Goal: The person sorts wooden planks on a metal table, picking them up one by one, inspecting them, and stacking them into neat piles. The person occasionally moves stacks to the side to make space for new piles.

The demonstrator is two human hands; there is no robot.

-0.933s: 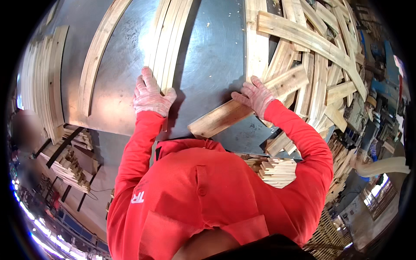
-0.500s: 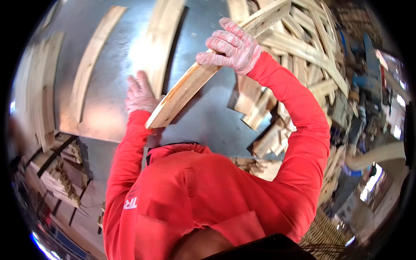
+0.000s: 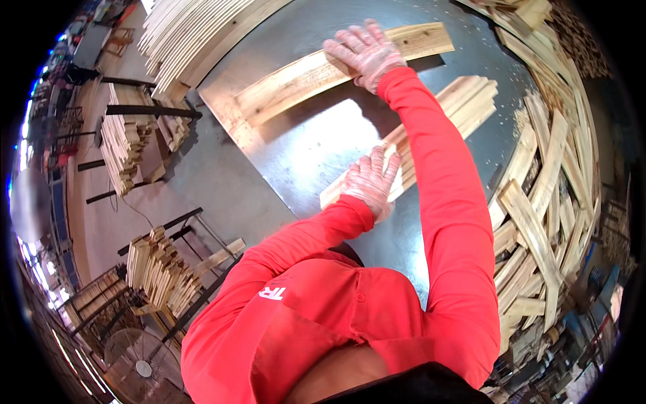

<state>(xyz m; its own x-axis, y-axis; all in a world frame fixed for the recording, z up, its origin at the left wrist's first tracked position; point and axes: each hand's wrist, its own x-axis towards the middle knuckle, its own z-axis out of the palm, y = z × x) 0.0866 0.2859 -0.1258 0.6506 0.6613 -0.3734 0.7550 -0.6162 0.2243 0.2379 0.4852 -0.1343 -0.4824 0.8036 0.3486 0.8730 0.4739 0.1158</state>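
A pale wooden board (image 3: 289, 84) lies slantwise across the upper part of the metal tabletop (image 3: 269, 158), with a dark shadow along its near side. My gloved right hand (image 3: 369, 57) grips it from above, right of its middle, with the fingers reaching over its far edge; the thumb is hard to see. Closer to my body, several boards (image 3: 464, 104) lie side by side in a slanting group. On their near end rests my gloved left hand (image 3: 370, 182), fingers stretched out over the wood. My right forearm hides part of this group.
A tall stack of boards (image 3: 202, 40) stands at the table's far left. On the right is a big jumbled heap of wood pieces (image 3: 538, 222). Left of the table are racks holding wood (image 3: 128, 148), another bundle (image 3: 161, 273) and a round fan (image 3: 142, 368).
The view has swung toward the left. The board my right hand held slantwise seems to lie with the group by my left hand. My right hand has moved to another board.
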